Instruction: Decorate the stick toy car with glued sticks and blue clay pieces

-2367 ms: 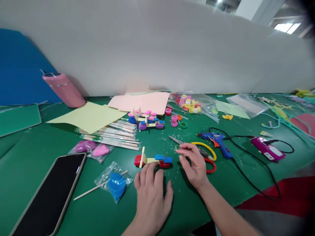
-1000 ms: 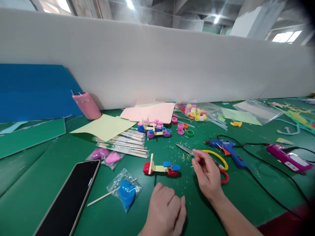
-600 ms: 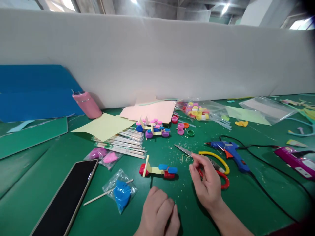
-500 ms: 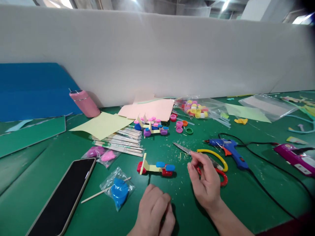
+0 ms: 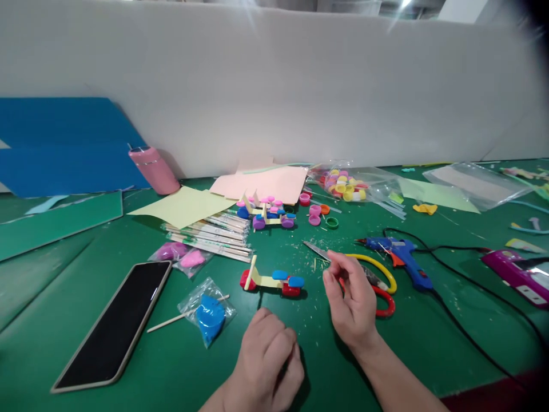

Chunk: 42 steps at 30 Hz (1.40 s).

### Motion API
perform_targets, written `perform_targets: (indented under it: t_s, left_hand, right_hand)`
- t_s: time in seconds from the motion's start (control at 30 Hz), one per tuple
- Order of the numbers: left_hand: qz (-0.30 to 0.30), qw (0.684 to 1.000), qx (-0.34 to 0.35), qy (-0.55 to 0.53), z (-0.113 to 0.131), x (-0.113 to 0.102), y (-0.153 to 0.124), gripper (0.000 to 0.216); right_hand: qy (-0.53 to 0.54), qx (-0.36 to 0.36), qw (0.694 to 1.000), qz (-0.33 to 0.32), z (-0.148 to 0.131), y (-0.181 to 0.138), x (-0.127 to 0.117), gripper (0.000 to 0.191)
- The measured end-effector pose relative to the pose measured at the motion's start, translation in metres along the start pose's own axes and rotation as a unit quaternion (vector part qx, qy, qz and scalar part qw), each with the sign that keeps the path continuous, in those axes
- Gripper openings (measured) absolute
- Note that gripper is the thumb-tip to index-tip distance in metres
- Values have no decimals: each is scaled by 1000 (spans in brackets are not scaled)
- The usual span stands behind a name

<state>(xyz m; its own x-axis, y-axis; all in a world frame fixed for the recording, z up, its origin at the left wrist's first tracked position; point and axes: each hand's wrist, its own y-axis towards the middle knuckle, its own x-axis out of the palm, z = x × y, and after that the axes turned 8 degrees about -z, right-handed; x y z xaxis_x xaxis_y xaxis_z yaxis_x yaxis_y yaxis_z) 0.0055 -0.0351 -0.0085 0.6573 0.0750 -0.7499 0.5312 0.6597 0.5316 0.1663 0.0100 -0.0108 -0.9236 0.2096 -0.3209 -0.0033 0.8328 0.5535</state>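
My left hand [image 5: 270, 357] is a loose fist low in the middle, back of the hand upward; whatever may be inside is hidden. My right hand [image 5: 349, 297] is raised beside the scissors [image 5: 381, 258], thumb and fingertips pinched together; I cannot make out anything between them. The scissors, with one yellow and one red handle, lie partly behind that hand. Just beyond my left hand stands a small toy car [image 5: 269, 281] with red wheels, a pale yellow body and blue pieces on top. To its left is a clear bag with blue clay [image 5: 210, 317], a thin stick [image 5: 171, 321] across it.
A phone [image 5: 114, 326] lies at left. Behind are wrapped sticks [image 5: 210, 237], more toy cars [image 5: 273, 221], coloured rings [image 5: 314, 215] and a pink tumbler [image 5: 155, 170]. A blue glue gun [image 5: 401, 254] and its cord lie at right, near a purple power strip [image 5: 517, 274].
The camera view has tilted down slightly, so things at the back sit higher in the picture. My right hand has shifted slightly left; both hands keep much the same pose.
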Motion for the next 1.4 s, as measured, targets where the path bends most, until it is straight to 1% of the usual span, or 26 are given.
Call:
perform_targets:
  t_s: [0.13,0.27,0.43,0.5,0.57,0.63,0.7,0.73,0.8,0.87,0.9,0.93,0.97,1.0,1.03,1.07,1.1,1.13,1.2,1.23,1.27,1.3,1.4]
  left_hand:
    - [2,1000,20,3,3,-1,0,16]
    - [23,999,29,5,4,-1,2,12]
    - [49,998,34,22,4,-2,3,9]
    - [50,997,44,25,4,-1,4,6]
    - [52,997,46,29,5,0,4,12]
    - [55,997,44,27,7,0,5,18]
    - [68,997,44,16,10,-2,5,17]
    - [76,996,42,9,11,-5,4,15]
    - [91,995,36,-4,14,-17,2,9]
    - [97,995,23,-4,14,-34,-1,9]
    - [101,995,5,7,12,-44,-4,12]
    - [99,995,-19,19,8,-55,-7,14]
    - [89,995,-27,24,3,-65,-11,15]
    - [103,994,-34,27,-4,-74,-16,15]
    - [130,989,-57,27,-12,-83,-23,16]
    - [143,986,-77,30,-20,-90,-30,16]
    - [171,978,-112,48,-29,-96,-37,15]
    - [171,971,-156,67,-37,-100,-46,12]
    - [159,956,-226,94,-50,-107,-62,9]
    - [148,953,-240,107,-55,-109,-68,10]
    - [121,953,-253,113,-59,-110,-74,11]
    - [87,955,-256,119,-62,-110,-78,13]
    - [-10,967,-193,163,-66,-108,-81,19]
  right_hand:
    - [-16,6,1000,-19,5,-4,0,30]
    - [-31,7,999,-26,10,-6,1,29]
    - [-14,0,1000,-15,12,-8,-2,32]
    - [-6,1,1000,-21,12,-8,-4,37]
    - [-17,0,998,-61,12,-7,-6,49]
    - [-43,1,991,-129,12,-6,-5,65]
    - [-71,13,978,-198,11,-4,-4,77]
    - [-82,22,971,-225,10,-4,-2,81]
    - [-102,42,961,-254,9,-3,1,84]
    - [-114,61,956,-263,9,-3,3,82]
    - [-118,70,954,-266,9,-3,4,81]
    - [-122,79,952,-270,10,-3,6,80]
    - [-125,88,949,-274,10,-3,7,79]
    - [-127,95,947,-278,11,-3,8,78]
    - [-128,100,946,-280,11,-3,9,77]
    - [-129,106,945,-282,12,-3,10,76]
    - [-130,110,944,-284,12,-2,11,75]
    - [-130,115,942,-287,11,-1,11,74]
    - [-131,122,937,-299,10,1,12,73]
    - [-133,124,934,-308,8,3,11,73]
    - [-136,124,930,-319,7,5,11,73]
    - [-139,122,926,-330,6,6,10,73]
    - [-149,115,919,-347,5,9,10,72]
